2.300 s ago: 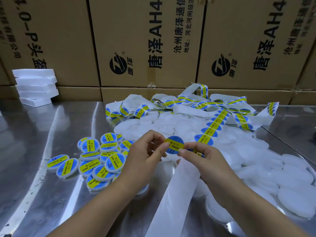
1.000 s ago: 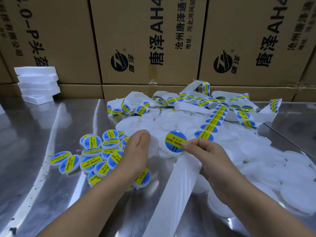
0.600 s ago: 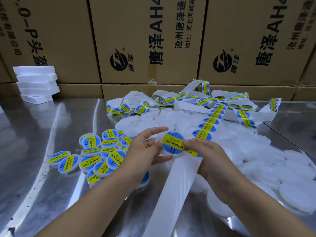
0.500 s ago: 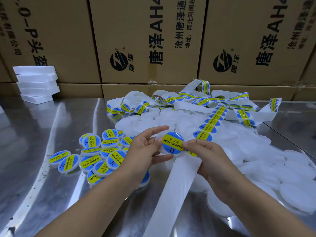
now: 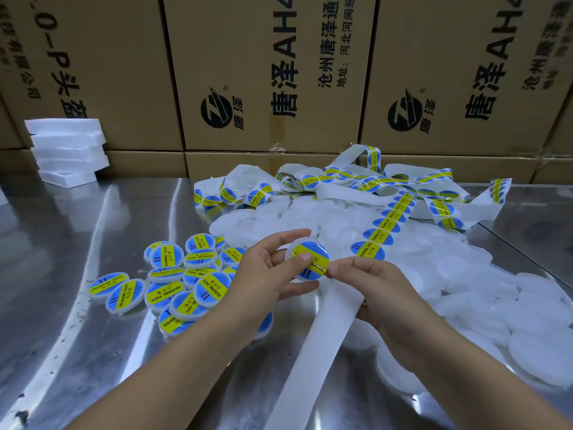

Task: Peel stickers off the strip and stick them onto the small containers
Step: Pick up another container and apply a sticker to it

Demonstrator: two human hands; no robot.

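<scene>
A stack of white foam blocks [image 5: 66, 150] is sitting at the far left corner of the steel table [image 5: 62, 243]. It is resting against a wall of printed cardboard boxes [image 5: 263, 72] that is running along the whole far edge.

Left of the table's centre, a heap of labelled containers [image 5: 173, 283] is lying. Each one is showing a round blue and yellow label, and several are overlapping and tilting.

Just right of that heap, the left hand [image 5: 266, 274] is holding one small white container [image 5: 308, 268] up off the table. Its forefinger is curling over the top rim, the lower fingers are curling underneath, and the thumb is pressing on the sticker [image 5: 317, 254] covering the lid.

The right hand [image 5: 381, 293] is meeting it from the right, with a fingertip touching the container's right rim. Its thumb and fingers are closing on the strip [image 5: 328, 330]. Exactly how they are pinching it I cannot tell, since the hand is hiding that part.

From this hand the bare white backing is running down to the near edge. The part carrying stickers is climbing away toward the far edge, where it is tangling in loose loops.

Under and to the right of the strip, a wide pile of plain containers [image 5: 465, 274] is spreading toward the right edge.
</scene>
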